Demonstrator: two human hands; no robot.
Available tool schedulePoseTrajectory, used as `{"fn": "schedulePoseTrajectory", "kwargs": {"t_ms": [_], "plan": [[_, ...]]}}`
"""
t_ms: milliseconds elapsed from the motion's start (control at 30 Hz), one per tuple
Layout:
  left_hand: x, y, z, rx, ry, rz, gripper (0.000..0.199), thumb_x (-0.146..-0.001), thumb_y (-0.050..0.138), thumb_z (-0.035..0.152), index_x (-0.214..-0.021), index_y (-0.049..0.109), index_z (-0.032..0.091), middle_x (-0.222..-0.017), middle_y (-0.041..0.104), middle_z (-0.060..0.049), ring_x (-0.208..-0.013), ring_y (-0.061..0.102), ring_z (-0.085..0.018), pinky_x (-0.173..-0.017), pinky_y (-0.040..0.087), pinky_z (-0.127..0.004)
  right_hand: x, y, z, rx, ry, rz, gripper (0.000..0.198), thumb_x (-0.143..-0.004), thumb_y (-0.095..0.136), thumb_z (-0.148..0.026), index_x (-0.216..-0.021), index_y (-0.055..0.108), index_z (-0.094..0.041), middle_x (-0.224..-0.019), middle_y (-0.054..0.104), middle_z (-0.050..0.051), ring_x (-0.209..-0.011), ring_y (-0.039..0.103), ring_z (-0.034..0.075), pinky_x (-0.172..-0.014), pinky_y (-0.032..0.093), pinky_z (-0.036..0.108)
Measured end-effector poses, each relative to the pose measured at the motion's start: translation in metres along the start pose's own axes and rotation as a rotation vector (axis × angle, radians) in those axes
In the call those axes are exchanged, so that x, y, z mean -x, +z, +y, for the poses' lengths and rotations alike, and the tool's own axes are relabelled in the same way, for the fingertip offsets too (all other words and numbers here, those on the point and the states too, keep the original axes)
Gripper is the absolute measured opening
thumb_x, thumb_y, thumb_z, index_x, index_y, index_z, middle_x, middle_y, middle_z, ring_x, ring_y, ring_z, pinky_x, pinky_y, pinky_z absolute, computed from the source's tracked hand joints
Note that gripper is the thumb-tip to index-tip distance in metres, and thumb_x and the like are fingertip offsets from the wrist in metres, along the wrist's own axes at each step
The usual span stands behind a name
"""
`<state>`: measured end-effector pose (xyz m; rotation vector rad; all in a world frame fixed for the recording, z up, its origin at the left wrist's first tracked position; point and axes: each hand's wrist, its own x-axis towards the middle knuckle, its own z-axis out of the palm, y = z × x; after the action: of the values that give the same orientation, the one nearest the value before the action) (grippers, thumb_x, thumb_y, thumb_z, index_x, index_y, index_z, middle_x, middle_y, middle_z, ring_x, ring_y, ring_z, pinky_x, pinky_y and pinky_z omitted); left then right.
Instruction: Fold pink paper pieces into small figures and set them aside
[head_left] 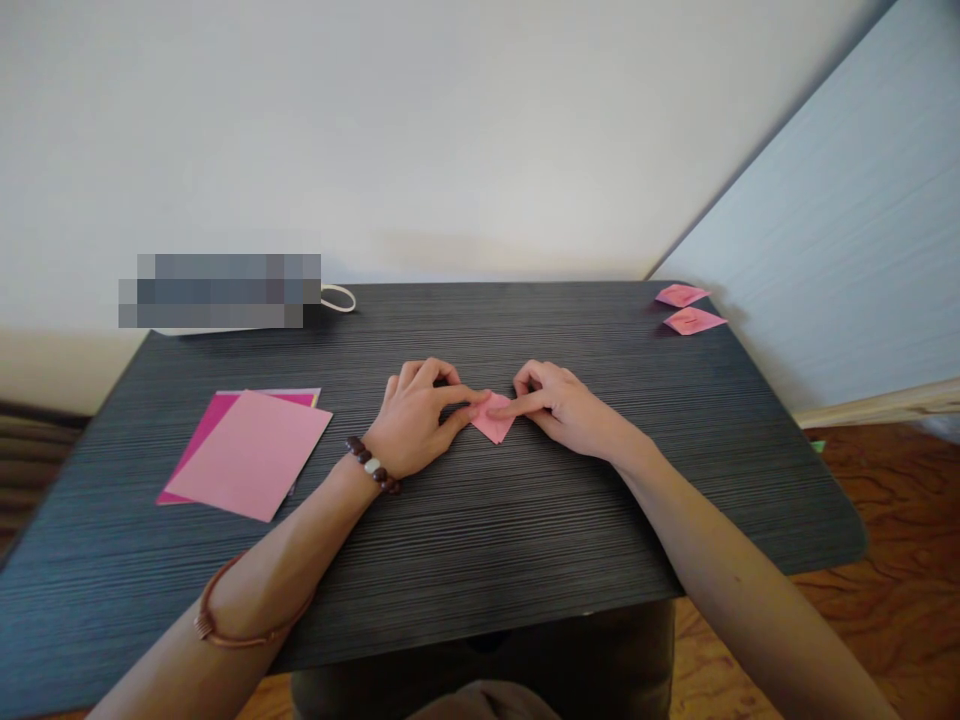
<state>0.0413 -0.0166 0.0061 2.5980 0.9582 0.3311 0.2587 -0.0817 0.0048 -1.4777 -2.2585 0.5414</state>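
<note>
A small folded piece of pink paper [498, 424] lies on the dark table between my hands, one corner pointing toward me. My left hand [415, 415] grips its left side, thumb and index finger at the edge and the other fingers curled. From the right, my right hand [562, 405] rests its index fingertip on the upper part of the paper, thumb close by and the other fingers bent. The fingertips cover the paper's upper edge, so its exact fold is partly hidden.
Square sheets of pink paper [251, 455] lie stacked at the left, near my left forearm. Two folded pink paper pieces [694, 321] sit at the table's far right corner. A blurred-out object [221, 292] stands at the back left. The dark table [480, 540] meets a pale wall behind.
</note>
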Motion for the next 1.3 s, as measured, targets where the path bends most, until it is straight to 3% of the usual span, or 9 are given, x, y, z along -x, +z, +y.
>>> {"fn": "schedulePoseTrajectory", "kwargs": {"t_ms": [400, 600, 933, 1100, 1300], "plan": [[0.0004, -0.0009, -0.0003, -0.026, 0.011, 0.008, 0.028, -0.088, 0.046, 0.046, -0.11, 0.062, 0.04, -0.101, 0.05, -0.003, -0.099, 0.041, -0.023, -0.085, 0.036, -0.041, 0.0045, -0.0032, 0.0009, -0.054, -0.013, 0.032, 0.029, -0.09, 0.048, -0.024, -0.112, 0.062, -0.036, -0.089, 0.05, 0.003, -0.08, 0.048, 0.014, -0.076, 0.042, 0.031], [0.0, -0.0011, 0.0003, -0.002, 0.002, 0.005, 0.034, -0.088, 0.044, 0.044, -0.12, 0.053, 0.037, -0.103, 0.052, -0.004, -0.102, 0.041, -0.024, -0.086, 0.036, -0.041, 0.0036, -0.0049, -0.0014, -0.02, -0.004, 0.026, 0.03, -0.091, 0.047, -0.026, -0.115, 0.061, -0.036, -0.089, 0.049, 0.003, -0.079, 0.049, 0.014, -0.074, 0.043, 0.031], [0.0002, -0.0031, 0.0002, -0.065, 0.042, 0.0, 0.028, -0.087, 0.047, 0.044, -0.109, 0.063, 0.037, -0.098, 0.051, -0.004, -0.098, 0.042, -0.023, -0.084, 0.037, -0.041, 0.0038, -0.0053, -0.0015, -0.011, -0.02, 0.011, 0.031, -0.091, 0.046, -0.026, -0.118, 0.059, -0.034, -0.087, 0.054, 0.003, -0.081, 0.05, 0.015, -0.077, 0.042, 0.031], [0.0007, -0.0028, -0.004, -0.083, 0.137, 0.061, 0.027, -0.088, 0.048, 0.04, -0.108, 0.064, 0.034, -0.1, 0.055, -0.005, -0.097, 0.046, -0.022, -0.083, 0.04, -0.039, 0.0052, -0.0058, -0.0005, -0.032, -0.014, 0.019, 0.029, -0.09, 0.048, -0.03, -0.117, 0.06, -0.033, -0.087, 0.054, 0.003, -0.081, 0.051, 0.015, -0.077, 0.043, 0.031], [0.0036, -0.0028, -0.0055, -0.104, 0.404, 0.064, 0.029, -0.09, 0.042, 0.015, -0.107, 0.064, 0.023, -0.114, 0.062, -0.002, -0.113, 0.048, -0.02, -0.09, 0.042, -0.035, 0.0036, -0.008, -0.0057, 0.021, -0.015, -0.008, 0.028, -0.091, 0.047, -0.032, -0.114, 0.062, -0.031, -0.084, 0.056, 0.003, -0.079, 0.051, 0.015, -0.076, 0.042, 0.031]]}}
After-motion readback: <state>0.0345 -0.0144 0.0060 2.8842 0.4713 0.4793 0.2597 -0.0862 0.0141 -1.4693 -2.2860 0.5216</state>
